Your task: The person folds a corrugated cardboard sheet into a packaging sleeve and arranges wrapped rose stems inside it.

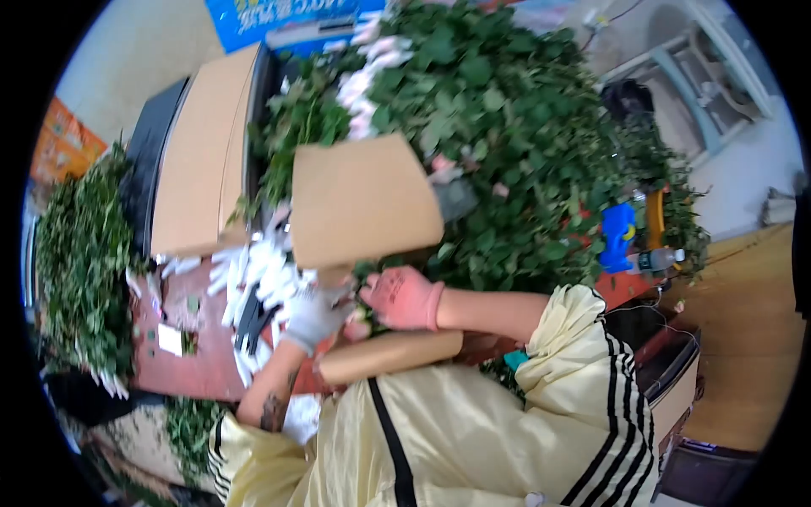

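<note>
My left hand [314,317], in a white glove, is over the near part of the table with its fingertips turned inward; what its fingers hold, if anything, is blurred. Close beside it on the right is my right hand [404,297], in a pink glove, its fingers curled at some leaves and a pink rose [356,329]. A brown cardboard sheet [363,203] lies just beyond both hands. Nearer my body, below the hands, is a rolled or folded piece of cardboard [393,356].
White sleeve-like pieces [258,275] are piled left of my hands on the red table [182,367]. Leafy stems [507,144] cover the far and right side. A blue tool [617,237] and a plastic bottle [659,259] are at the right; a long cardboard box [203,152] stands left.
</note>
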Tool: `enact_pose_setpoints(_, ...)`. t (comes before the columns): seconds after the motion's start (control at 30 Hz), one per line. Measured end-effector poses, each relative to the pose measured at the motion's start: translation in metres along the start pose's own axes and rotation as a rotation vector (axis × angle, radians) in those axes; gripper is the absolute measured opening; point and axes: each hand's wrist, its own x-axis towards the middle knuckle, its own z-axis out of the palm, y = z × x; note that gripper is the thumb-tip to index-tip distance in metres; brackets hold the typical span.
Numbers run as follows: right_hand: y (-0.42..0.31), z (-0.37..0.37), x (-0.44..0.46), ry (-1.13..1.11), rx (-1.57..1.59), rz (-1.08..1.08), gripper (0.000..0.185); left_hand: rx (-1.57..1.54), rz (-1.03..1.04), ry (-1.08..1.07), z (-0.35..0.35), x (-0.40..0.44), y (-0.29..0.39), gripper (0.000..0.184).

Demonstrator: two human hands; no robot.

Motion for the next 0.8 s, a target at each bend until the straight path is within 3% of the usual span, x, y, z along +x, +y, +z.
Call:
enact_pose_setpoints(0.03, 0.001, -0.019, -0.006, 0.053, 0.064, -0.009, 0.043, 0.020, -0.065, -0.062, 0.000, -0.002, 0.004, 0.031)
enact_pose_setpoints(0.07, 0.007, -0.037, -0.013, 0.250, 0.077, -0.049, 0.045, 0.045, -0.138, -0.122, -0.003, -0.001, 0.008, 0.031)
enact_pose_setpoints(0.13, 0.035, -0.097, -0.002, 0.243, 0.268, 0.026, 0.039, 0.182, -0.137, -0.157, -0.012, 0.003, 0.025, 0.030)
enact_pose_setpoints(0.23, 0.112, -0.156, 0.027, 0.567, 0.460, 0.329, 0.026, 0.200, -0.144, -0.134, -0.017, 0.004, 0.029, 0.031)
enact_pose_setpoints(0.27, 0.160, -0.151, 0.042, 0.700, 0.411, 0.345, 0.024, 0.201, -0.168, -0.146, -0.018, 0.004, 0.031, 0.031)
enact_pose_setpoints(0.33, 0.246, -0.143, 0.074, 0.755, 0.128, 0.515, 0.023, 0.305, -0.197, -0.183, -0.016, 0.004, 0.031, 0.031)
enact_pose_setpoints(0.43, 0.317, -0.127, 0.113, 0.507, -0.278, 0.714, 0.031, 0.306, -0.193, -0.191, -0.012, 0.001, 0.029, 0.032)
enact_pose_setpoints(0.47, 0.345, -0.097, 0.126, 0.509, -0.640, 0.672, 0.029, 0.286, -0.215, -0.224, -0.019, 0.002, 0.040, 0.033)
enact_pose_setpoints(0.5, 0.352, -0.100, 0.136, 0.404, -0.694, 0.687, 0.027, 0.340, -0.072, -0.087, -0.013, -0.002, 0.031, 0.033)
enact_pose_setpoints(0.53, 0.361, -0.116, 0.153, 0.091, -0.433, 0.789, 0.028, 0.330, -0.186, -0.202, -0.015, 0.003, 0.034, 0.034)
enact_pose_setpoints(0.6, 0.332, -0.126, 0.149, 0.049, -0.566, 0.787, 0.028, 0.190, -0.098, -0.082, -0.011, 0.002, 0.029, 0.035)
enact_pose_setpoints(0.67, 0.347, -0.106, 0.159, -0.057, -0.668, 0.750, 0.024, 0.273, -0.287, -0.261, -0.017, 0.004, 0.041, 0.036)
enact_pose_setpoints(0.73, 0.356, -0.097, 0.150, -0.021, -0.677, 0.797, 0.020, 0.230, -0.244, -0.217, -0.020, 0.008, 0.043, 0.036)
enact_pose_setpoints(0.77, 0.376, -0.084, 0.146, 0.023, -0.917, 0.738, 0.018, 0.244, -0.224, -0.200, -0.020, 0.008, 0.042, 0.036)
enact_pose_setpoints(0.8, 0.382, -0.090, 0.142, 0.099, -0.899, 0.763, 0.013, 0.254, -0.210, -0.191, -0.019, 0.004, 0.042, 0.036)
